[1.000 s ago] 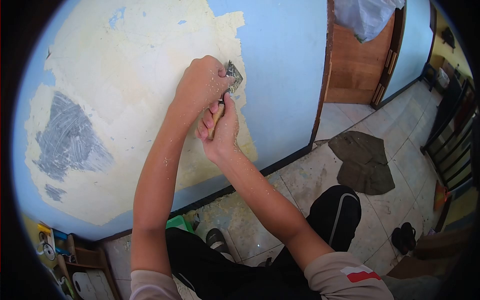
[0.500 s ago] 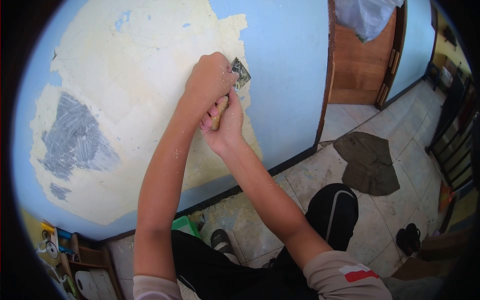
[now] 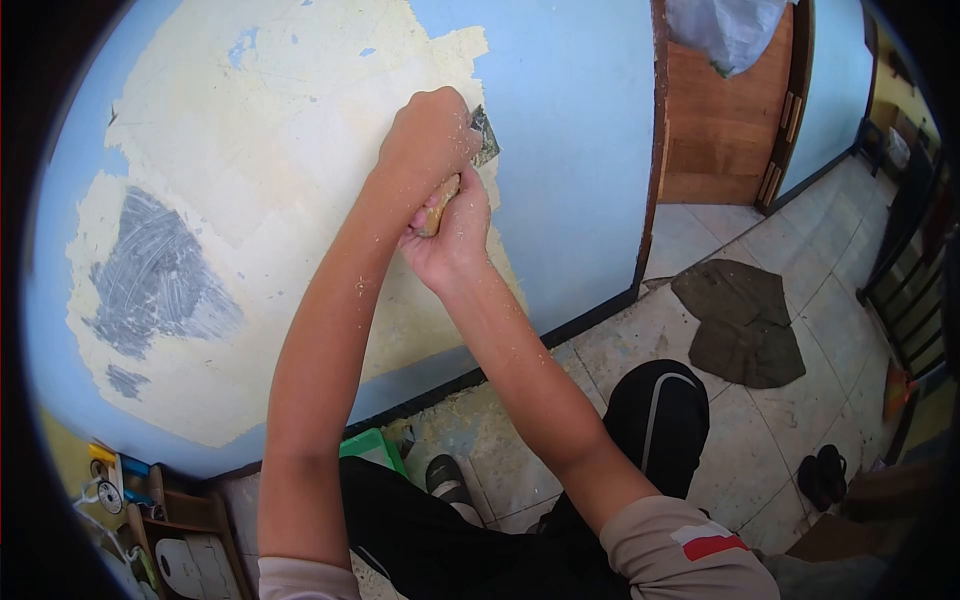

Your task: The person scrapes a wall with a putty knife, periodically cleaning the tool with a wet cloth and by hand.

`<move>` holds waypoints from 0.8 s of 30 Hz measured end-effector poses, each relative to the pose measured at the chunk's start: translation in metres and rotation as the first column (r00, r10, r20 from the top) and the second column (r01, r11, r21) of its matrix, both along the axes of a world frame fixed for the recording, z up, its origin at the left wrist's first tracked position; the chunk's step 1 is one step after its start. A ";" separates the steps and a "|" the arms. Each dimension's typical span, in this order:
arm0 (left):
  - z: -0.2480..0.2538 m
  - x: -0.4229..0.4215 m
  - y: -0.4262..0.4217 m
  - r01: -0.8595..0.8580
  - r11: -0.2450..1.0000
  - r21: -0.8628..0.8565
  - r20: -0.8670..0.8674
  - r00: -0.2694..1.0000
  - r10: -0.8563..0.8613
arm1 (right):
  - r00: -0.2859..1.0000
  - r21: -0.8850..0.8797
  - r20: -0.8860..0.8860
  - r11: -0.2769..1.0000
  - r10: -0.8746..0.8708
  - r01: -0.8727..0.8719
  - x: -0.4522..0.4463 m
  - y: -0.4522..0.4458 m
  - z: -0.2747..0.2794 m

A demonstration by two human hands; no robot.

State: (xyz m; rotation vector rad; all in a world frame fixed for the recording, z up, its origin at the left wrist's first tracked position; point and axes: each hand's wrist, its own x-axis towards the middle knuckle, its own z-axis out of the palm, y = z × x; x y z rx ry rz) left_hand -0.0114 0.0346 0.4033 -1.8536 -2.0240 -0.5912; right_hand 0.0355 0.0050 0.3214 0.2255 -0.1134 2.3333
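A paint scraper with a dark, paint-flecked blade (image 3: pixel 484 137) and a worn wooden handle (image 3: pixel 437 208) is pressed against the wall at the edge of the remaining blue paint. My right hand (image 3: pixel 458 238) is wrapped round the handle from below. Above it, my left hand (image 3: pixel 425 135) closes over the scraper near the base of the blade; its fingertips are mostly hidden. The wall (image 3: pixel 300 150) shows a large cream patch with ragged edges amid light blue paint. Flakes cling to both forearms.
A grey patch (image 3: pixel 155 280) marks the wall at left. On the tiled floor are a green tray (image 3: pixel 375 447), a dark cloth (image 3: pixel 740 325) and black sandals (image 3: pixel 822 476). Shelves (image 3: pixel 185 530) stand lower left. A plastic bag (image 3: pixel 728 35) hangs before the wooden door (image 3: pixel 715 130).
Both hands and the scraper have shifted slightly up along the paint edge, and less of the blade shows past my left hand. The view has moved a little.
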 end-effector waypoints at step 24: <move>-0.011 -0.010 -0.006 0.055 0.998 0.040 0.093 0.994 -0.058 | 0.990 0.094 -0.001 0.986 -0.142 0.141 -0.018 -0.003 -0.016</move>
